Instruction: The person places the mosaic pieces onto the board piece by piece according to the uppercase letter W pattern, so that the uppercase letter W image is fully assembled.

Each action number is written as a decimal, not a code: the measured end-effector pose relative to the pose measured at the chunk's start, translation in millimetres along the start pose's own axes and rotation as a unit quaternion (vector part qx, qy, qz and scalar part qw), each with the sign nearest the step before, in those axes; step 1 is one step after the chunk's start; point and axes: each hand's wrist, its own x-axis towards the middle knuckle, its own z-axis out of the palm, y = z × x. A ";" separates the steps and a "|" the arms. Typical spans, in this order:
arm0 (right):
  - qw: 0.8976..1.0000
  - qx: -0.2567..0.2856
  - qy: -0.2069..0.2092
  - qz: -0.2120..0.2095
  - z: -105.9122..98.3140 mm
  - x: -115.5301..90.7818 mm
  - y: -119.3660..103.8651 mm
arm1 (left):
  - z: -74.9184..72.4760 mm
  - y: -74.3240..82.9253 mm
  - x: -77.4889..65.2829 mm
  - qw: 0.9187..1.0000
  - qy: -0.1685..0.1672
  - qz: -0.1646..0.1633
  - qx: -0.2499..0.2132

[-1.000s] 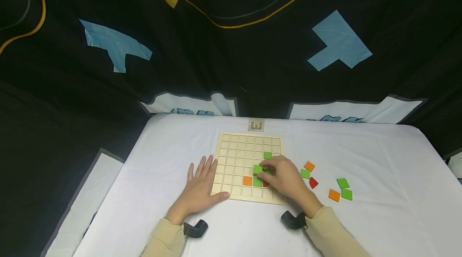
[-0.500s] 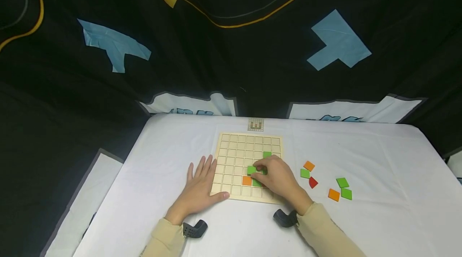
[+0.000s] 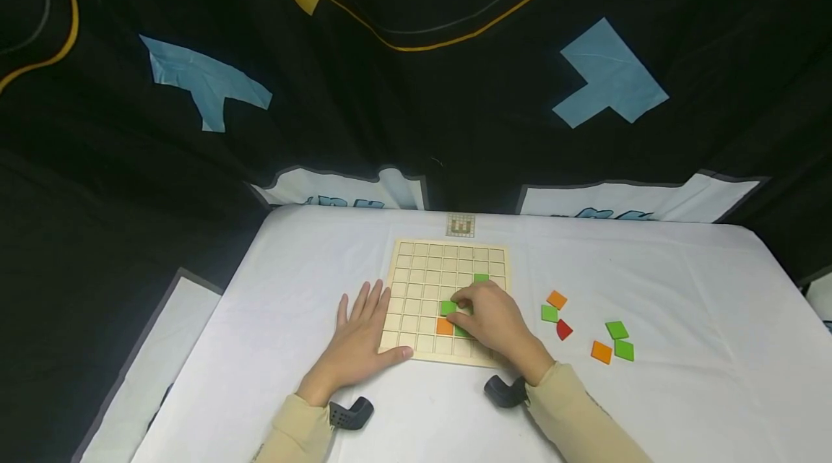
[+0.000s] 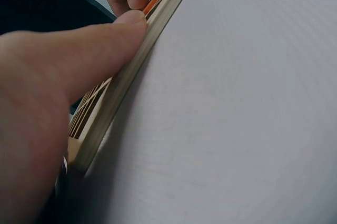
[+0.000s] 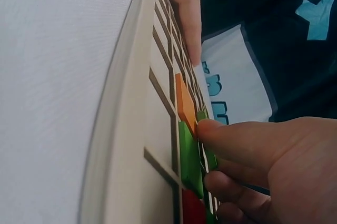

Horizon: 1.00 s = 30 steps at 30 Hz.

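Note:
My left hand (image 3: 359, 347) lies flat with fingers spread at the left edge of a wooden grid board (image 3: 416, 268), thumb over its near corner. My right hand (image 3: 497, 322) is over the board's right half, thumb and fingertips pinching a green tile (image 3: 448, 308) by its right side. Just below that tile sits an orange tile (image 3: 445, 326) in a cell. Another green tile (image 5: 189, 161) and a red tile (image 5: 192, 208) show beside the orange one in the right wrist view. A further green tile (image 3: 481, 278) lies higher on the board, above the right hand.
Right of the board, loose on the white cloth (image 3: 689, 282), lie several tiles: an orange tile (image 3: 556, 299), a green tile (image 3: 549, 313), a red rounded piece (image 3: 564, 330), another orange tile (image 3: 601, 352) and two more green tiles. A small grid emblem (image 3: 461, 224) is behind the board.
My right hand has moved left across the board, and the green tile at its fingertips has shifted left with it, to above the orange tile. The left hand has stayed in place.

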 end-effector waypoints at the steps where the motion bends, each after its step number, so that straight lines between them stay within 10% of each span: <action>1: 1.000 -0.003 -0.001 0.000 0.2 0.4 -0.1 | 0.3 -0.1 0.1 1.000 0.001 0.000 0.000; 30: 1.000 0.002 0.003 -0.002 2.5 0.4 -2.6 | -0.7 0.8 -0.3 1.000 0.004 0.005 0.003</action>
